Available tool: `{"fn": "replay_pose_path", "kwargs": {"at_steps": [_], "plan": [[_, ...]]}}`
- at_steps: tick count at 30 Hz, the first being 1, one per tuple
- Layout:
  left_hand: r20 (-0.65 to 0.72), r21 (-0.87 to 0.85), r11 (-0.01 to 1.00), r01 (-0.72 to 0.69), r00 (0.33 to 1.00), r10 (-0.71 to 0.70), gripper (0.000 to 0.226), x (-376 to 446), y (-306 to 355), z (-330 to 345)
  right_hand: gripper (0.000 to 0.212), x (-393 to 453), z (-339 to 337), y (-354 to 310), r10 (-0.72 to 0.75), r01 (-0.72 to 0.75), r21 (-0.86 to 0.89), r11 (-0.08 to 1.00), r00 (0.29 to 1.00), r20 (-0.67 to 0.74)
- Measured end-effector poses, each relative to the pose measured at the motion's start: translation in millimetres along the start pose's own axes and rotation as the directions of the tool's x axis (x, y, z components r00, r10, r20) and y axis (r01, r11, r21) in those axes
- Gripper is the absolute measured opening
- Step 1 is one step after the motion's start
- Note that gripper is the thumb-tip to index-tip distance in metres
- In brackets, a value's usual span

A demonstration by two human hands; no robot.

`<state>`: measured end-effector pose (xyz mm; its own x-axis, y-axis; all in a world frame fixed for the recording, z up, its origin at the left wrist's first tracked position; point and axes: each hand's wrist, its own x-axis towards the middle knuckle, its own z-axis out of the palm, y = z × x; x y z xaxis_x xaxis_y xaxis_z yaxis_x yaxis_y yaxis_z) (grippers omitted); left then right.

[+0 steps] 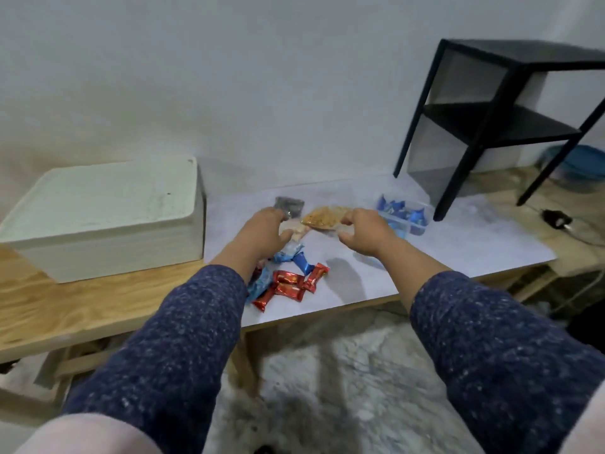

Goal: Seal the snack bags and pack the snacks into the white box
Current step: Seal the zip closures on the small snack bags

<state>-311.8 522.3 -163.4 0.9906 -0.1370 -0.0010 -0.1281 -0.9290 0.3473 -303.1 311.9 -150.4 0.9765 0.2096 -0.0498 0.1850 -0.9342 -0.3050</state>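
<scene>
A white lidded box (108, 221) sits at the table's left. My right hand (366, 232) pinches the right edge of a clear bag of orange-brown snacks (322, 217). My left hand (265, 232) reaches over a clear bag of pale snacks (298, 233), fingers curled, beside a small dark bag (289, 206); whether it grips anything is hidden. Red-wrapped candies (291, 286) and blue-wrapped candies (302, 262) lie loose in front of the hands.
A clear tub of blue-wrapped candies (404, 216) stands right of my right hand. A black metal shelf (497, 122) stands at the back right on the pale grey tabletop (442, 244). A cable and plug (556, 221) lie further right.
</scene>
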Motion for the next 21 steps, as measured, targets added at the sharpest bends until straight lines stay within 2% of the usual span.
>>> {"fn": "replay_pose_path", "kwargs": {"at_steps": [7,14,18,21], "plan": [[0.151,-0.055,0.991,-0.122,0.98,0.129,0.045,102.2,28.1,73.6,0.043,60.8,22.6,83.3,0.148,-0.148,0.002,0.989,0.988,0.043],[0.274,-0.131,0.977,-0.167,0.941,0.198,0.062,182.7,39.7,137.9,0.044,136.3,50.8,130.4,0.225,-0.229,0.024,0.973,0.968,0.109],[0.208,-0.114,0.953,-0.279,0.932,0.298,0.063,202.2,39.8,165.0,0.047,161.4,64.8,144.7,0.237,-0.244,0.032,0.969,0.961,0.14],[0.201,-0.072,0.956,-0.284,0.935,0.293,0.056,215.7,38.0,175.0,0.049,176.8,67.6,154.8,0.205,-0.212,0.02,0.977,0.962,0.177]]}}
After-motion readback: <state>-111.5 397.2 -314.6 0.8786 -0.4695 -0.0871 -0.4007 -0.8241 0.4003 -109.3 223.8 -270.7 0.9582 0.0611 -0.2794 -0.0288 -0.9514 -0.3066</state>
